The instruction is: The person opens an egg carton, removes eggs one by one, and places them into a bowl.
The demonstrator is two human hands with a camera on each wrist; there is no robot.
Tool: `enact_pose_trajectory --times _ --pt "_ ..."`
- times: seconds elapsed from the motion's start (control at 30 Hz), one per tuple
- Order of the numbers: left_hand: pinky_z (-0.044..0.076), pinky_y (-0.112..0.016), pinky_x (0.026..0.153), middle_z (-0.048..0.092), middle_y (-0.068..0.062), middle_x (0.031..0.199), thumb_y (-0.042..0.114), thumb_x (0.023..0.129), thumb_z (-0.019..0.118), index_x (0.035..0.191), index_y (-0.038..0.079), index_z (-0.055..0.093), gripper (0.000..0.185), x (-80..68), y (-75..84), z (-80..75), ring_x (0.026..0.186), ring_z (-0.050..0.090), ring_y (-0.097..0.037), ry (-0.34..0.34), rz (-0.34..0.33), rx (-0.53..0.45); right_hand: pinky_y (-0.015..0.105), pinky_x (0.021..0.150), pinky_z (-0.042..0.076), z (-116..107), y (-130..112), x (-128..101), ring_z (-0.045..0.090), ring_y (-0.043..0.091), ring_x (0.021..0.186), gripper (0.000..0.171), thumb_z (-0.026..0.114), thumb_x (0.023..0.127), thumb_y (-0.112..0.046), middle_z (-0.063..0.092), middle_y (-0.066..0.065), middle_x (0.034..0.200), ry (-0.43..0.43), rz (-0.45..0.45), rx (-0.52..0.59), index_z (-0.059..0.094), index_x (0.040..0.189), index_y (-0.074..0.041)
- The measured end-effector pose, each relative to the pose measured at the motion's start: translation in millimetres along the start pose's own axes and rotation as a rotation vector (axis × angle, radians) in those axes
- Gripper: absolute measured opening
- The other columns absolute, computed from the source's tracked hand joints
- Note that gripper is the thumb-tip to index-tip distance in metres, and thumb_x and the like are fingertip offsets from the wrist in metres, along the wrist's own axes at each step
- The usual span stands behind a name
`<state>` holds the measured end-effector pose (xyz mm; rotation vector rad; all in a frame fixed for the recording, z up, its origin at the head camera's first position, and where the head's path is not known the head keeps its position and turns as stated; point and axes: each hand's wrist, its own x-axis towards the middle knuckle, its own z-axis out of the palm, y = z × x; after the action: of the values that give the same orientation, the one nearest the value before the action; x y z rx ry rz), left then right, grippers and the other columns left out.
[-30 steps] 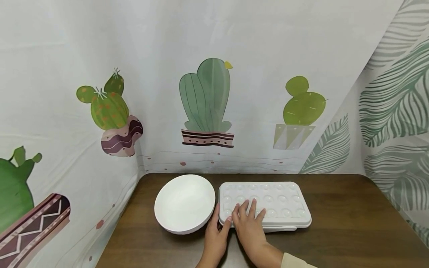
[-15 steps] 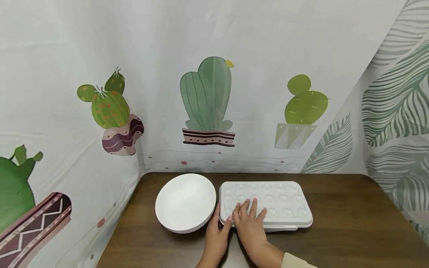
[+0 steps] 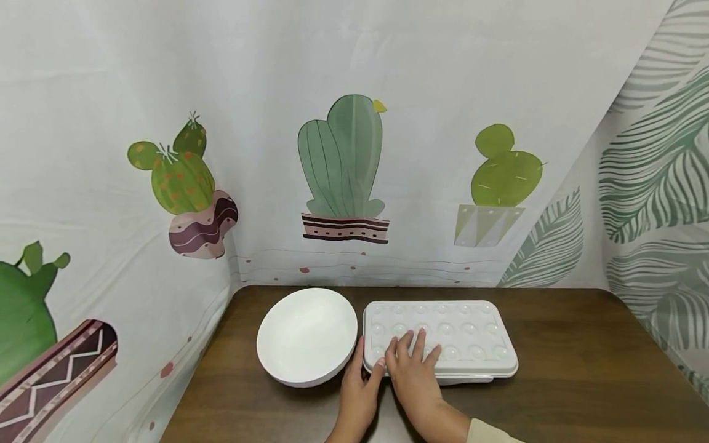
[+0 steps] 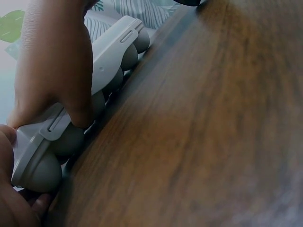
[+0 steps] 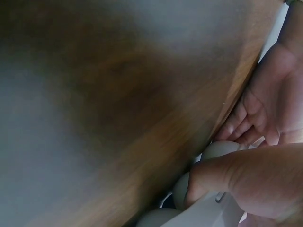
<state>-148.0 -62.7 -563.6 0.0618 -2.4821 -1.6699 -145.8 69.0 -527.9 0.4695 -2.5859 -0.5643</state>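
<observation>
At centre-low of the head view, on the dark wooden table (image 3: pixel 581 369), sits a closed white plastic egg box (image 3: pixel 454 335), its lid moulded with rows of shallow domes and its long side running left to right. It reads as thin moulded plastic: stiff enough to hold shape, probably light in itself, smooth and somewhat slippery. Whether eggs are inside cannot be told, so it is best judged fragile and kept level. Rounded cup bottoms and a small latch tab (image 4: pixel 127 36) show along the front edge in the left wrist view. The right hand (image 3: pixel 412 369) lies flat on the lid's lower-left corner with fingers spread and straight, while its thumb (image 5: pixel 222 175) hooks down over the front rim beside a clasp. The left hand (image 3: pixel 359 387) is at the box's left end, fingers curled in against the underside and end rim; how firmly it grips cannot be told. The soundest hold, in my judgement, is at the rim and under the base at the two short ends, not on the domed lid. Just left of the box, close but apparently not touching, stands a white bowl (image 3: pixel 306 335). Behind the table hangs a cactus-printed cloth (image 3: pixel 340 166).
</observation>
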Motion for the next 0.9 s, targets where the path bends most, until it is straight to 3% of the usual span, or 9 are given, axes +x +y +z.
enact_pose_trajectory --times 0.73,0.9 --pt "0.047 -0.048 0.107 0.044 -0.021 0.155 0.043 0.097 0.064 0.157 0.009 0.034 0.075 0.4 1.5 -1.2 0.14 0.046 -0.031 -0.019 -0.011 -0.037 0.064 0.083 0.056 3.7 1.4 0.4 0.06 0.049 0.122 0.043 0.043 0.099 -0.025 0.059 0.027 0.13 0.025 -0.02 -0.016 0.058 0.133 -0.004" --pt "0.047 -0.047 0.108 0.045 -0.02 0.155 0.043 0.097 0.065 0.157 0.01 0.035 0.075 -0.1 0.8 -1.0 0.139 0.047 -0.029 -0.021 -0.016 -0.051 0.066 0.084 0.055 4.3 1.3 -0.4 0.059 0.05 0.122 0.042 0.047 0.098 -0.026 0.058 0.028 0.131 0.017 -0.023 -0.002 0.057 0.133 -0.004"
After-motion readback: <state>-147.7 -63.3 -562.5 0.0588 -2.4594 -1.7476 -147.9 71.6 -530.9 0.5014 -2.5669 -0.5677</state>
